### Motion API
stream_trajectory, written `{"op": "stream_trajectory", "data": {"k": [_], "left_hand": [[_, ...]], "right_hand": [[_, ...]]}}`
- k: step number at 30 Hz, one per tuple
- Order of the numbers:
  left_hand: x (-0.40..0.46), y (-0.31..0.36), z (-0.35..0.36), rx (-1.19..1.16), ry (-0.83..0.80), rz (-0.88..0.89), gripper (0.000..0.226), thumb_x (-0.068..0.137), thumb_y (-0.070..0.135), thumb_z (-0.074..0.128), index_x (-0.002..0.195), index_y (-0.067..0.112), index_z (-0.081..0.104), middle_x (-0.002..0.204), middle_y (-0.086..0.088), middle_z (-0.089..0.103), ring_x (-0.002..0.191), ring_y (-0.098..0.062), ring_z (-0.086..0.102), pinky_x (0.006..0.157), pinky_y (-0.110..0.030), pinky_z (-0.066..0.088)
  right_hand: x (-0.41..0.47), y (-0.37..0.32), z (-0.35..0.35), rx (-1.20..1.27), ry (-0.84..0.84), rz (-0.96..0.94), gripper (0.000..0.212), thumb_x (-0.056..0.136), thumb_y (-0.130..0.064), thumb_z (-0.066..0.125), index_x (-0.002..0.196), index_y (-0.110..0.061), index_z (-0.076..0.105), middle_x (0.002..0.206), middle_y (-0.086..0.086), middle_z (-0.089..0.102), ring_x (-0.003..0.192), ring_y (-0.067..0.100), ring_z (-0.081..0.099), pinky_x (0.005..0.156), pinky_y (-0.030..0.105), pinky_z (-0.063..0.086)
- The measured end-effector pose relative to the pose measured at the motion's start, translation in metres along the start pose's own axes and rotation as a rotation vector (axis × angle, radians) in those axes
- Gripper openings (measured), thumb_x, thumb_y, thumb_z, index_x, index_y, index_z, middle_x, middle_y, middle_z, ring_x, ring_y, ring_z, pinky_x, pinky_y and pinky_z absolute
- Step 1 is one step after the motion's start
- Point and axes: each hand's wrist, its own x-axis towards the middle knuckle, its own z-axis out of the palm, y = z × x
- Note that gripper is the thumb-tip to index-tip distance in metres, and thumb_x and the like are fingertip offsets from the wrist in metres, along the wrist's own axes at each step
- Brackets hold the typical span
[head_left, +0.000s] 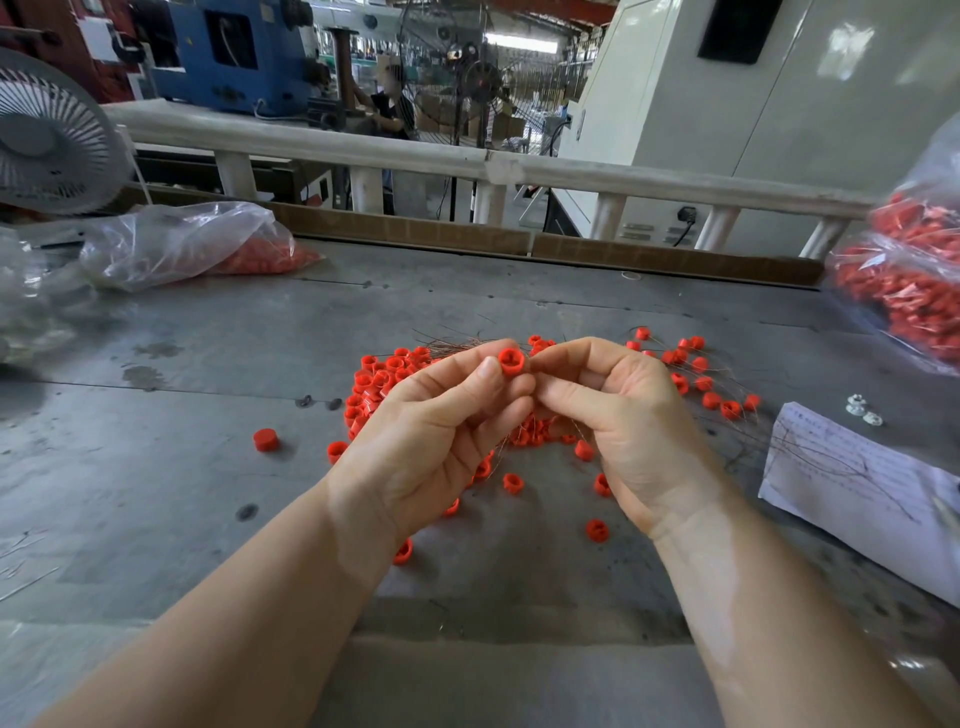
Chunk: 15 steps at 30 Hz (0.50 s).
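My left hand (436, 431) pinches a small red plastic cap (511, 361) between thumb and fingertips, its open side turned toward me. My right hand (628, 415) is raised beside it with curled fingers whose tips meet at the cap's right side; what they pinch there is too small to make out. Below both hands a pile of several red caps (382, 382) lies on the grey table (208, 493), mixed with thin copper-coloured wires (457, 340). More caps with wires (696, 374) are scattered to the right.
A clear bag of red caps (208, 244) lies at the back left beside a white fan (47, 140). Full bags of red parts (909, 280) stand at the right edge. A printed paper sheet (852, 478) and small white parts (862, 410) lie right. A lone cap (266, 439) sits left.
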Motion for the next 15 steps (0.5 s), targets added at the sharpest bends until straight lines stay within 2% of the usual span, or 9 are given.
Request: {"op": "stream_trajectory", "data": {"k": [5, 9, 11, 15], "left_hand": [[0.0010, -0.0006, 0.0013, -0.049, -0.003, 0.000, 0.019, 0.070, 0.007, 0.057, 0.072, 0.007, 0.076, 0.072, -0.008, 0.071, 0.070, -0.012, 0.071, 0.066, -0.020, 0.057], [0.0012, -0.0012, 0.0023, -0.072, 0.012, 0.000, 0.019, 0.069, 0.005, 0.057, 0.071, 0.006, 0.075, 0.073, -0.011, 0.071, 0.069, -0.013, 0.071, 0.064, -0.020, 0.057], [0.0009, -0.0013, 0.0023, -0.082, 0.013, -0.001, 0.018, 0.068, 0.005, 0.057, 0.071, 0.004, 0.075, 0.073, -0.012, 0.071, 0.070, -0.013, 0.071, 0.063, -0.020, 0.057], [0.0014, -0.0013, 0.0019, -0.082, 0.008, -0.008, 0.019, 0.068, 0.005, 0.057, 0.072, 0.005, 0.076, 0.077, -0.013, 0.071, 0.072, -0.013, 0.071, 0.062, -0.019, 0.057]], "right_hand": [[0.0003, 0.0019, -0.0004, -0.026, 0.039, 0.053, 0.017, 0.079, -0.002, 0.066, 0.070, -0.016, 0.067, 0.066, -0.001, 0.068, 0.063, 0.007, 0.061, 0.059, 0.017, 0.048], [-0.0002, 0.0013, -0.0003, -0.023, 0.032, 0.064, 0.004, 0.069, -0.013, 0.070, 0.071, -0.014, 0.067, 0.062, -0.004, 0.066, 0.058, 0.002, 0.058, 0.052, 0.012, 0.043], [-0.0002, 0.0008, 0.0000, -0.018, 0.033, 0.068, 0.010, 0.061, -0.021, 0.069, 0.069, -0.016, 0.067, 0.062, -0.004, 0.065, 0.058, 0.002, 0.057, 0.051, 0.011, 0.042], [0.0003, 0.0023, -0.0004, -0.023, 0.045, 0.110, 0.013, 0.057, -0.025, 0.070, 0.066, -0.016, 0.067, 0.062, -0.002, 0.065, 0.057, 0.003, 0.056, 0.048, 0.012, 0.041]]}}
